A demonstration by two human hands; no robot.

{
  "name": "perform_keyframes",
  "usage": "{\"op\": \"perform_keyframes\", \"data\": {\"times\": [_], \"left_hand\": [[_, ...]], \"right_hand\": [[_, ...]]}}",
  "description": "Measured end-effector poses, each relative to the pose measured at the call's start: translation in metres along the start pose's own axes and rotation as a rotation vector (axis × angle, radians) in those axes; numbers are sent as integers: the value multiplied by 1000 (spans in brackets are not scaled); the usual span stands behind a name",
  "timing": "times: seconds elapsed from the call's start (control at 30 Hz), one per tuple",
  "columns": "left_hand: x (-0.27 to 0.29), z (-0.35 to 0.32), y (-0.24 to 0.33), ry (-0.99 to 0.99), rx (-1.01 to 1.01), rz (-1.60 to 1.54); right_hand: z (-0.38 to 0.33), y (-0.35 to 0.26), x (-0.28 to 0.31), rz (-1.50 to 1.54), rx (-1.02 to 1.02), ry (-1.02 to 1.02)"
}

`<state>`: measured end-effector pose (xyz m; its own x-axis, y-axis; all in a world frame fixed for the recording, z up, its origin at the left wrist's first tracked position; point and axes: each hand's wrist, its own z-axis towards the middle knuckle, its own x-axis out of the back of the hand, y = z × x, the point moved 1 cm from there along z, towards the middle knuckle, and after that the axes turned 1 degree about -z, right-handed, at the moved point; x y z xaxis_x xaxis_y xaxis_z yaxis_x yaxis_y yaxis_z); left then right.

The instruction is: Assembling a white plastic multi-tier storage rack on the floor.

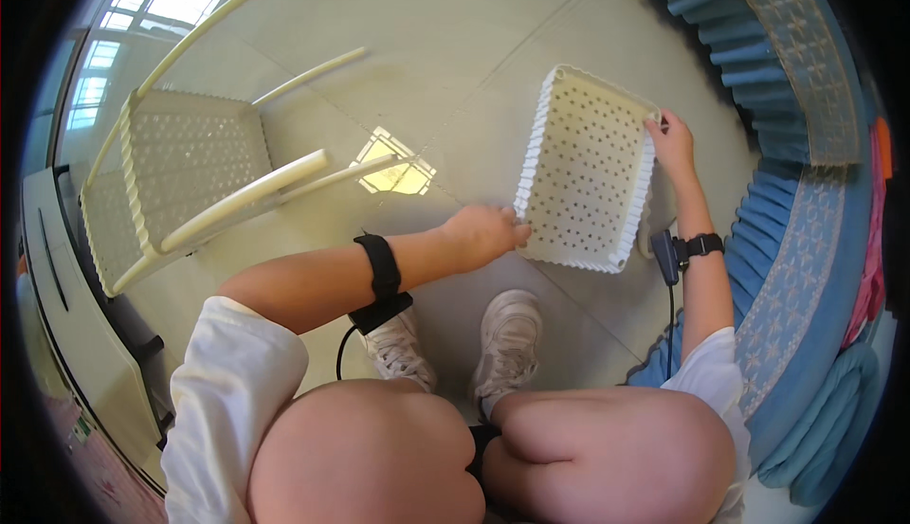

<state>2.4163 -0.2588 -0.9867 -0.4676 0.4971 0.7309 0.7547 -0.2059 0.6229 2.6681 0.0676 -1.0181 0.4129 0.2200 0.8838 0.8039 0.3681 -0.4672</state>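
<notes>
- Two bare knees [379, 453] and white shoes [507, 339] are closest.
- The white basket [588, 169] with holes sits on the floor [427, 41], just past the shoes.
- The left hand [485, 233] pinches its near corner.
- The right hand [671, 142] grips the far edge.
- It is best to hold both sides tight and level.
- A white chair [180, 178] stands to the left.

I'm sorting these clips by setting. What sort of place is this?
Probably a room in a home, perhaps a bedroom. A blue bed skirt with a lace-patterned cover runs along the right, a cream plastic chair stands on the tiled floor, and both hands hold a white perforated basket.
</notes>
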Motion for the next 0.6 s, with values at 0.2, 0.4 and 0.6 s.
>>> {"op": "perform_keyframes", "data": {"times": [0.2, 0.4, 0.6], "left_hand": [[-10, 1, 0, 102, -42, 12], [-12, -5, 6, 26, 51, 10], [-18, -15, 5, 70, 23, 44]], "right_hand": [[-19, 0, -7, 26, -11, 14], [-12, -16, -14, -1, -24, 18], [-12, -8, -18, -51, -44, 43]]}}
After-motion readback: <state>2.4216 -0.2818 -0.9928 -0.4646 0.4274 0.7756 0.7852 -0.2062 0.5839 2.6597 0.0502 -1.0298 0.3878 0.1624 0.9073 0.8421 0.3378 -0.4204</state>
